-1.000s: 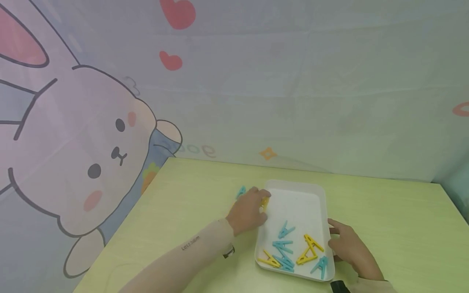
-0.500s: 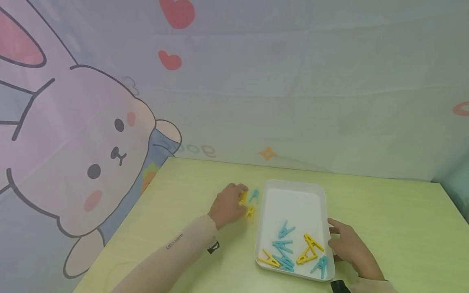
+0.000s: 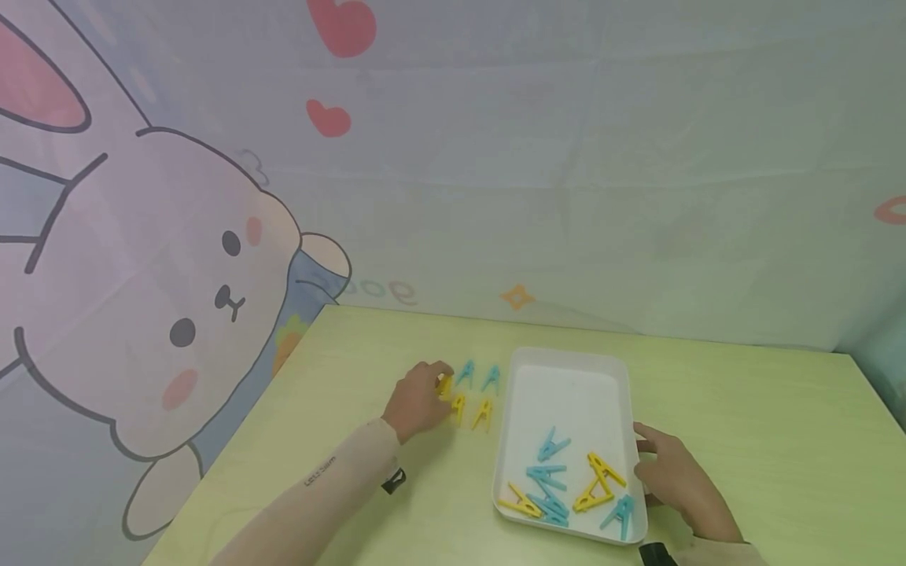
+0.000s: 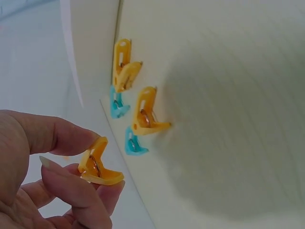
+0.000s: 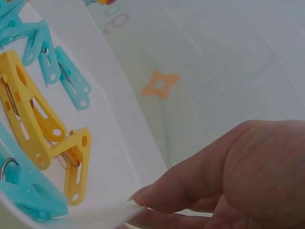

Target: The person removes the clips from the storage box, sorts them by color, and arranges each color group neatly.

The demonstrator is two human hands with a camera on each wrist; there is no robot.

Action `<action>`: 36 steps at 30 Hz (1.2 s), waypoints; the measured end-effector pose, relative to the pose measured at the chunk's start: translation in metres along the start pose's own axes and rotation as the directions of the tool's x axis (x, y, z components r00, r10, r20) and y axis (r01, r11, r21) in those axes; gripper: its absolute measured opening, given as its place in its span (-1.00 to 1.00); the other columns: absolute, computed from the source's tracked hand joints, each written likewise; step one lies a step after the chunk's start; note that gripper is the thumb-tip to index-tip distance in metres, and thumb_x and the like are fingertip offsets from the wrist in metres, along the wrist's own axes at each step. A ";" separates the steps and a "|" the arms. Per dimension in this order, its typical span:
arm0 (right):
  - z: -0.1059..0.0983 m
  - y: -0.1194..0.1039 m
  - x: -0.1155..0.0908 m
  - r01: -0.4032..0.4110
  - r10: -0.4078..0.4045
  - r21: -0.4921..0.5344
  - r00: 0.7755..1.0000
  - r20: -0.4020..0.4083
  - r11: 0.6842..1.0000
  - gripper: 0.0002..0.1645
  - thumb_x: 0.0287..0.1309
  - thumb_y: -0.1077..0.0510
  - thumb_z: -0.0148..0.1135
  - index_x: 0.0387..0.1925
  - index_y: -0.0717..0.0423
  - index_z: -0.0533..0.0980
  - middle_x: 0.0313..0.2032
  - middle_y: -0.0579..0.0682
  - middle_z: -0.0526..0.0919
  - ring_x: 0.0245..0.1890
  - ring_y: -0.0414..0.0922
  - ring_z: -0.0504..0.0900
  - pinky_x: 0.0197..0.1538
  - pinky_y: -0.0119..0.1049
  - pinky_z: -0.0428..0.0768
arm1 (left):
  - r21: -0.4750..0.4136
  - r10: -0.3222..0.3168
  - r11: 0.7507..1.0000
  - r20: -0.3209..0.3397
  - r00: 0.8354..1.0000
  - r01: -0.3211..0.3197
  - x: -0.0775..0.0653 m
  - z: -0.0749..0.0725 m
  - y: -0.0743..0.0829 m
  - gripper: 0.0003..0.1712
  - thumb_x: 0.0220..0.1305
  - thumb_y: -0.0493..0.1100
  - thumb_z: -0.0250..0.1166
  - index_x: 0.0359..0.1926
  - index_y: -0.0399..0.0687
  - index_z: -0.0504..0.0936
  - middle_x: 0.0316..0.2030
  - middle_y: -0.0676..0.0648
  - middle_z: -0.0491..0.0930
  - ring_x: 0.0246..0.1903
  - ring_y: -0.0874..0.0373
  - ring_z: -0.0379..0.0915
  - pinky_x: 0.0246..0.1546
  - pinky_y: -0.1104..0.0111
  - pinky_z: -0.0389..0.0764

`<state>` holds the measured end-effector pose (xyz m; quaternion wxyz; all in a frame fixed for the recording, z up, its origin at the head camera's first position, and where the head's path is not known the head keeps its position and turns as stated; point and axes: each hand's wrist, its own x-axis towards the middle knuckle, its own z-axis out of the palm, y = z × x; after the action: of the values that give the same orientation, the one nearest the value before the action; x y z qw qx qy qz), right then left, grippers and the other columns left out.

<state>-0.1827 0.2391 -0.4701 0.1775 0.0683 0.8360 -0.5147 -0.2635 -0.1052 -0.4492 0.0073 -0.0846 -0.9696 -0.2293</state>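
Note:
My left hand [image 3: 414, 402] pinches a yellow clothespin [image 4: 101, 176] between thumb and fingers, above the table left of the tray. Standing in two rows beside it are two blue clothespins [image 3: 492, 374] at the back and two yellow clothespins [image 3: 484, 409] in front. The white tray [image 3: 566, 389] lies to their right, with several blue clothespins [image 3: 554, 446] and yellow clothespins [image 3: 593, 497] scattered in its near half. At the tray's right side my right hand [image 3: 675, 475] grips the rim; the right wrist view shows the thumb [image 5: 176, 191] on the edge and a finger beneath.
A pale green table [image 3: 764, 424] carries everything and ends at its back edge against a hanging cloth [image 3: 566, 157]. Printed on the cloth are a large rabbit [image 3: 205, 291] at left and red hearts. A dark wrist strap [image 3: 657, 554] shows at the right sleeve.
My left hand has moved left from the tray's edge, leaving clothespins standing on the table along the way, and now holds another yellow one. The right hand and tray stay still.

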 end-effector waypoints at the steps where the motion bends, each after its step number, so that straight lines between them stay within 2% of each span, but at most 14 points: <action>1: 0.000 0.000 0.000 0.001 -0.001 0.000 1.000 0.000 1.000 -0.20 -0.01 0.45 -0.13 0.33 0.35 -0.08 0.18 0.48 0.10 -0.24 0.05 0.54 -0.39 -0.11 0.58 | 0.001 -0.008 1.000 0.004 1.000 0.008 0.000 0.001 -0.001 -0.45 -0.14 -0.25 0.29 0.02 -0.03 0.50 -0.33 -0.03 0.42 -0.43 0.12 0.33 -0.44 0.29 0.42; 8: 0.000 0.001 0.000 -0.007 0.007 -0.009 1.000 -0.004 1.000 -0.21 0.01 0.44 -0.12 0.33 0.34 -0.07 0.18 0.48 0.11 -0.23 0.05 0.54 -0.39 -0.11 0.58 | 0.002 -0.049 0.999 0.023 0.999 0.049 0.004 0.005 -0.010 -0.45 -0.12 -0.27 0.28 0.02 -0.03 0.51 -0.34 -0.02 0.41 -0.45 0.11 0.33 -0.47 0.31 0.40; 17: 0.000 -0.002 -0.002 -0.011 0.011 -0.019 1.000 -0.008 1.000 -0.22 0.02 0.43 -0.11 0.32 0.34 -0.06 0.18 0.47 0.12 -0.22 0.06 0.54 -0.39 -0.11 0.58 | 0.008 -0.045 0.999 0.032 0.998 0.045 0.004 0.010 -0.017 -0.48 -0.16 -0.30 0.27 -0.03 -0.11 0.53 -0.38 -0.03 0.42 -0.50 0.11 0.30 -0.55 0.32 0.36; 25: 0.001 -0.004 -0.003 -0.024 0.024 -0.046 1.000 -0.018 0.999 -0.22 0.03 0.43 -0.10 0.33 0.34 -0.06 0.18 0.47 0.12 -0.20 0.07 0.54 -0.39 -0.13 0.58 | 0.036 -0.094 0.995 0.073 0.993 0.092 0.004 0.015 -0.023 -0.49 -0.11 -0.25 0.32 -0.01 -0.12 0.53 -0.31 -0.07 0.45 -0.49 0.11 0.31 -0.50 0.31 0.40; 36: 0.002 -0.005 -0.004 0.002 -0.003 -0.037 1.000 -0.027 0.999 -0.21 -0.01 0.43 -0.11 0.33 0.32 -0.04 0.17 0.48 0.14 -0.22 0.07 0.55 -0.40 -0.12 0.58 | 0.080 -0.088 0.994 0.087 0.992 0.081 0.007 0.021 -0.028 -0.49 -0.08 -0.24 0.30 0.01 -0.17 0.54 -0.30 -0.07 0.45 -0.45 0.12 0.29 -0.41 0.29 0.41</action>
<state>-0.1797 0.2356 -0.4651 0.1667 0.0712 0.8477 -0.4986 -0.2740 -0.1191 -0.4803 -0.0429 -0.0535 -0.9797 -0.1884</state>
